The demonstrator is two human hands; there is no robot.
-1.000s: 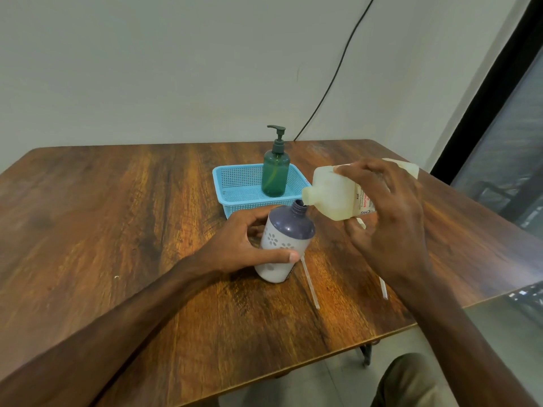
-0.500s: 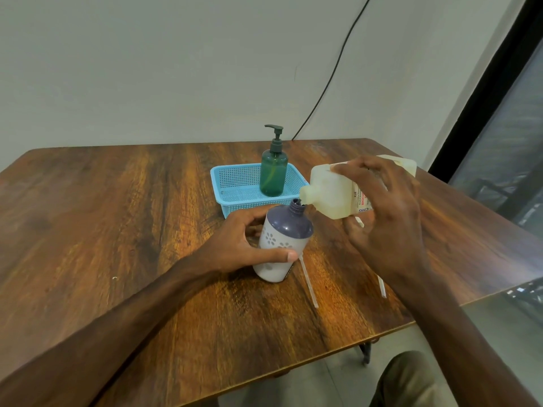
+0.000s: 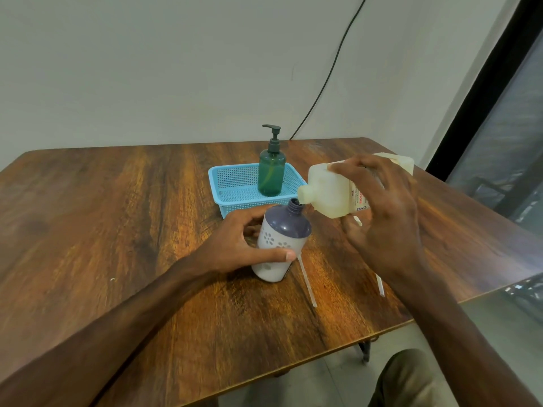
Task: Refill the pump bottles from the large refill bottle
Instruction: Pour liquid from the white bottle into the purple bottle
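While sideways, spout (image 3: 304, 195) over purple bottle (image 3: 282, 240).

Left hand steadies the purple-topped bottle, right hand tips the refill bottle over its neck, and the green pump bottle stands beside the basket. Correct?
No: the head view shows the green pump bottle standing inside the blue basket, not beside it. The rest holds: the left hand grips the purple-topped bottle and the right hand tips the refill bottle over its neck.

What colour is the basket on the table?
The basket is light blue, with tiny holes all over. The head view, the only one, shows it clearly.
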